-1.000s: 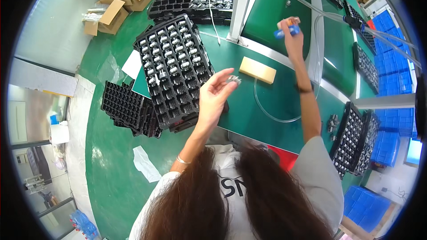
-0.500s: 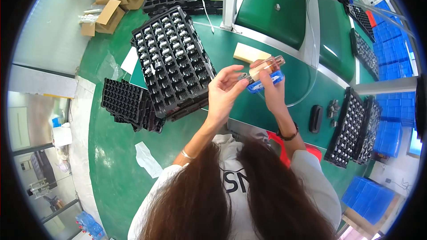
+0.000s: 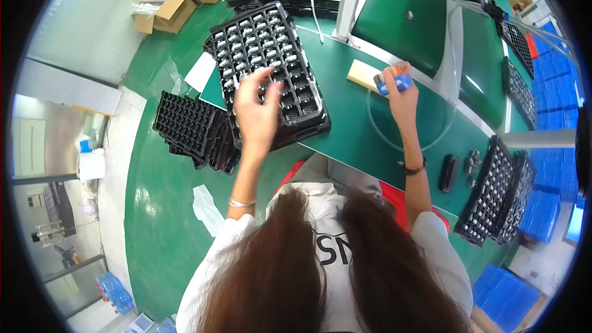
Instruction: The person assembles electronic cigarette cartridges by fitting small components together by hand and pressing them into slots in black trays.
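I see one black tray [image 3: 271,55] with small metal parts. My left hand [image 3: 256,111] hangs loose over it. My right hand [image 3: 398,89] grips one blue tool [image 3: 393,84].

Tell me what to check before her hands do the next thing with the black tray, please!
1. Left hand is over the black tray: ok.
2. Left hand has a part pinched: cannot tell, fingers are blurred.
3. Tray pockets hold small metal parts: ok, many look filled.
4. Right hand grips the blue tool: ok.
5. Tray rests flat on the green table: cannot tell; it sits on other trays at the edge.
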The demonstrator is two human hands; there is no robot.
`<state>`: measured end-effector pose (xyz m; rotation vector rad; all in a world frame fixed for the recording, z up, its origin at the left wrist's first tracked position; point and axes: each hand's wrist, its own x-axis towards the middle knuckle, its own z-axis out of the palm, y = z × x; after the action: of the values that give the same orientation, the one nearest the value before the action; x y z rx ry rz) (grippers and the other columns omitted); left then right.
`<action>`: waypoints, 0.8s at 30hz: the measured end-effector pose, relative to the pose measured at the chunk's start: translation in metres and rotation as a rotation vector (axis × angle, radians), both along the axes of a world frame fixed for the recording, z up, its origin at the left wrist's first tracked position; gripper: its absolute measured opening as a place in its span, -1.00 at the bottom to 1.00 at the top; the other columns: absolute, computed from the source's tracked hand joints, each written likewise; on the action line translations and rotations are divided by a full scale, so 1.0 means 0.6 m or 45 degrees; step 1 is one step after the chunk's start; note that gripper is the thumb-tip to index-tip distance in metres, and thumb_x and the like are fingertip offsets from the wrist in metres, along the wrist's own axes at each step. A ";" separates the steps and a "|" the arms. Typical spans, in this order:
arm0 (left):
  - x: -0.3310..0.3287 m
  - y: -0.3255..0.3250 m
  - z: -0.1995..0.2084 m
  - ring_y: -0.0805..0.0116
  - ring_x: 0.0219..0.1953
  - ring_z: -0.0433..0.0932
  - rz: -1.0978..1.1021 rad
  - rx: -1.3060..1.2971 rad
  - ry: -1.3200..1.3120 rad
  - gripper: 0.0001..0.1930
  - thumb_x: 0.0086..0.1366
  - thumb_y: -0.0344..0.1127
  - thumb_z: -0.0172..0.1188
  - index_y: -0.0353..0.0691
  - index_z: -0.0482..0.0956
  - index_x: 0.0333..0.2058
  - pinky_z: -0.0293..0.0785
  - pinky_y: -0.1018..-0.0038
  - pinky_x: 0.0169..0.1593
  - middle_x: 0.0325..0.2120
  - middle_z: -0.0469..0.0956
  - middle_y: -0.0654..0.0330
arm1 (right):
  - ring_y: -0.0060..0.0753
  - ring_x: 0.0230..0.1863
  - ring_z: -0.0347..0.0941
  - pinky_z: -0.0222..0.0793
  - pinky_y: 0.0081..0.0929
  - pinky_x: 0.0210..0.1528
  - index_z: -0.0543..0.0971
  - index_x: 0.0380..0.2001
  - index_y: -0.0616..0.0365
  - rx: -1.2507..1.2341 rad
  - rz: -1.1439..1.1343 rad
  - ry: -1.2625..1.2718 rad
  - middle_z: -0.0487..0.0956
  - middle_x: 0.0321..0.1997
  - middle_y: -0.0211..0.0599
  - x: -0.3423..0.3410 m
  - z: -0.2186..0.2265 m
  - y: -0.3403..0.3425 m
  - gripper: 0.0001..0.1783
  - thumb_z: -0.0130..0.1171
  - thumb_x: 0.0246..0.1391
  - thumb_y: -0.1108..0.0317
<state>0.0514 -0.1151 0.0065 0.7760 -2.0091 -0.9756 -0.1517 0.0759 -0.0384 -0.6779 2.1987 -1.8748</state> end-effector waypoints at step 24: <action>-0.105 -0.121 -0.061 0.24 -0.29 0.47 -0.334 -0.508 -0.592 -0.78 0.02 -0.28 0.27 -0.18 0.60 -0.32 0.39 0.39 -0.18 -0.40 0.47 0.15 | -0.81 -0.59 0.06 0.00 -0.80 -0.56 0.34 -0.13 0.06 0.126 -0.047 0.083 0.28 -0.45 -0.54 -0.033 -0.054 0.084 -0.45 0.38 -0.22 0.43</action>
<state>-0.0114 -0.1876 -0.0300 0.5588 -2.6531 -0.5241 -0.1713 0.1266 -0.0709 -0.6941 2.3424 -1.7707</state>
